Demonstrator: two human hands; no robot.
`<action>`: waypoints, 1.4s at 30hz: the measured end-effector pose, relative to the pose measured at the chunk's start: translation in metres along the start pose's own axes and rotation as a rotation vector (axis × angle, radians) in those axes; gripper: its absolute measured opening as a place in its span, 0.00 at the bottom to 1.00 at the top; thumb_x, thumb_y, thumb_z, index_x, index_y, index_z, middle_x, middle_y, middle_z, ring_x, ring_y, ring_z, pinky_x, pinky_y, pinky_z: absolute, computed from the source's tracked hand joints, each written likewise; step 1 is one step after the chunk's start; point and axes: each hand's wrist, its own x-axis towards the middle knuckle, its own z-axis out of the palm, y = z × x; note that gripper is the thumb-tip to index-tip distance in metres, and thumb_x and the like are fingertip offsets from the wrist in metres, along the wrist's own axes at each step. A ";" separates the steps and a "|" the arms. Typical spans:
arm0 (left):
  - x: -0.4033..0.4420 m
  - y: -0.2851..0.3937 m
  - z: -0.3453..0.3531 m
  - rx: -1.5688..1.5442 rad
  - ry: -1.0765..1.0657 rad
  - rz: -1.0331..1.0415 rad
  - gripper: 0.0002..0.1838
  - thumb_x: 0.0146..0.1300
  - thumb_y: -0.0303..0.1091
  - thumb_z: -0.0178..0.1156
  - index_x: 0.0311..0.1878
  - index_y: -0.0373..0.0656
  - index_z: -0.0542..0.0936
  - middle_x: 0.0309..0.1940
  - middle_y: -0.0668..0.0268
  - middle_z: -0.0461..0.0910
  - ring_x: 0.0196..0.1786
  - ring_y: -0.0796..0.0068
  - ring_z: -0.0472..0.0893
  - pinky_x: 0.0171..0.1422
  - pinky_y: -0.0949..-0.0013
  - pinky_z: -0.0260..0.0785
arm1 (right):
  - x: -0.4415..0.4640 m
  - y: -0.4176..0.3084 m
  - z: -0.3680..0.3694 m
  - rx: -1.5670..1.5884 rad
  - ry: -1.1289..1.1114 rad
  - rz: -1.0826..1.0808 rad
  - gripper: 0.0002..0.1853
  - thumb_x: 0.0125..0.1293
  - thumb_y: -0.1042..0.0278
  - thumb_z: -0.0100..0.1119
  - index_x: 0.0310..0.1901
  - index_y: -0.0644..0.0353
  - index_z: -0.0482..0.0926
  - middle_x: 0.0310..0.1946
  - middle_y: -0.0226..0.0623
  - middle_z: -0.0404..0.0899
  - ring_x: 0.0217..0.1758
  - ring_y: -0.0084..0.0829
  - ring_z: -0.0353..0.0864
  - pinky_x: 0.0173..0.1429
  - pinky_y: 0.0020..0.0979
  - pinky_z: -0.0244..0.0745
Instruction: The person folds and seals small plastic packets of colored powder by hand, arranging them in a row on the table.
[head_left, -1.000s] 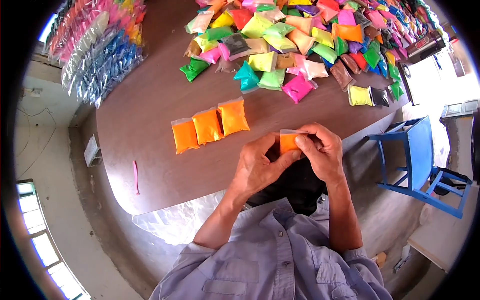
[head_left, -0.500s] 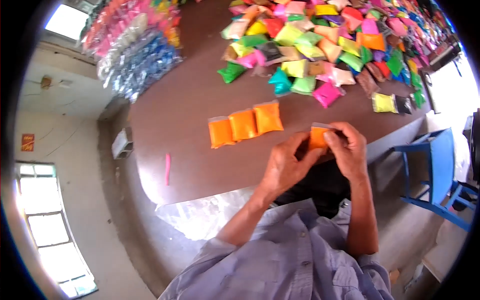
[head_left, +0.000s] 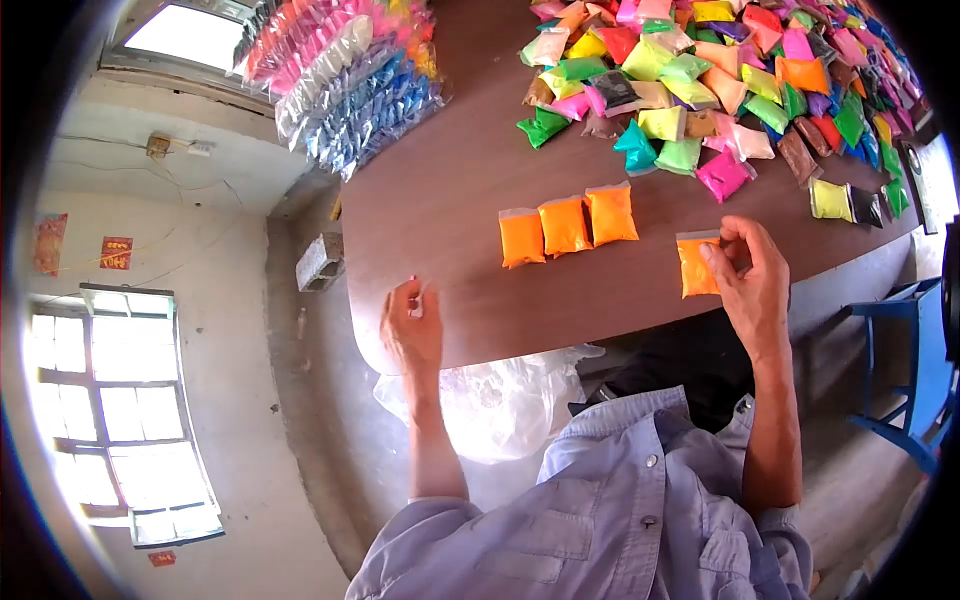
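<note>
My right hand (head_left: 755,285) pinches a small clear packet of orange material (head_left: 697,272) by its upper right edge, thumb on top. At the table's left end, my left hand (head_left: 412,328) is closed with curled fingers over a thin pink strip (head_left: 412,278). Just the strip's tip shows above the fingers; the rest is hidden. Between the hands, farther back, three orange packets (head_left: 566,225) lie side by side in a row, their edges touching or overlapping.
A big heap of multicoloured packets (head_left: 690,95) covers the table's far right. Strips of bundled packets (head_left: 350,95) lie at the far left. The brown table (head_left: 470,310) has a rounded left corner. Below it hangs clear plastic (head_left: 510,400); a blue stool (head_left: 905,370) stands right.
My left hand has let go of the orange packet and moved left onto the pink strip. My right hand now holds the packet alone. The view has shifted left.
</note>
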 end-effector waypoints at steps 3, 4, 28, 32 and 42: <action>0.003 -0.047 -0.007 0.254 -0.018 0.062 0.11 0.66 0.39 0.68 0.43 0.41 0.84 0.38 0.60 0.85 0.41 0.57 0.83 0.48 0.55 0.74 | -0.007 -0.001 0.001 0.004 0.088 -0.097 0.14 0.63 0.78 0.71 0.49 0.64 0.80 0.48 0.40 0.81 0.38 0.32 0.83 0.40 0.31 0.79; 0.004 -0.060 -0.006 0.298 -0.014 0.038 0.10 0.65 0.38 0.68 0.43 0.41 0.85 0.37 0.58 0.85 0.39 0.58 0.83 0.47 0.56 0.74 | -0.011 -0.003 -0.001 0.004 0.092 -0.094 0.14 0.63 0.78 0.71 0.49 0.64 0.80 0.48 0.40 0.81 0.38 0.32 0.83 0.40 0.31 0.79; -0.068 0.092 0.033 -0.413 -0.411 0.176 0.04 0.71 0.28 0.62 0.43 0.38 0.80 0.27 0.64 0.82 0.26 0.78 0.81 0.33 0.71 0.77 | -0.035 -0.001 -0.016 -0.171 -0.117 -0.415 0.14 0.55 0.73 0.73 0.44 0.55 0.84 0.56 0.33 0.77 0.59 0.42 0.79 0.63 0.41 0.77; -0.074 0.182 0.045 -0.530 -0.470 0.336 0.04 0.66 0.26 0.67 0.43 0.38 0.83 0.34 0.54 0.84 0.34 0.56 0.85 0.40 0.61 0.77 | -0.040 -0.001 -0.026 -0.139 -0.111 -0.435 0.12 0.56 0.75 0.72 0.43 0.57 0.84 0.53 0.35 0.78 0.58 0.43 0.80 0.61 0.40 0.78; -0.073 0.221 0.086 -0.528 -0.496 0.544 0.05 0.67 0.27 0.66 0.43 0.39 0.83 0.36 0.53 0.84 0.37 0.51 0.85 0.41 0.60 0.77 | -0.052 0.009 -0.041 -0.084 -0.032 -0.436 0.09 0.59 0.76 0.70 0.41 0.59 0.82 0.47 0.35 0.79 0.54 0.43 0.82 0.60 0.38 0.78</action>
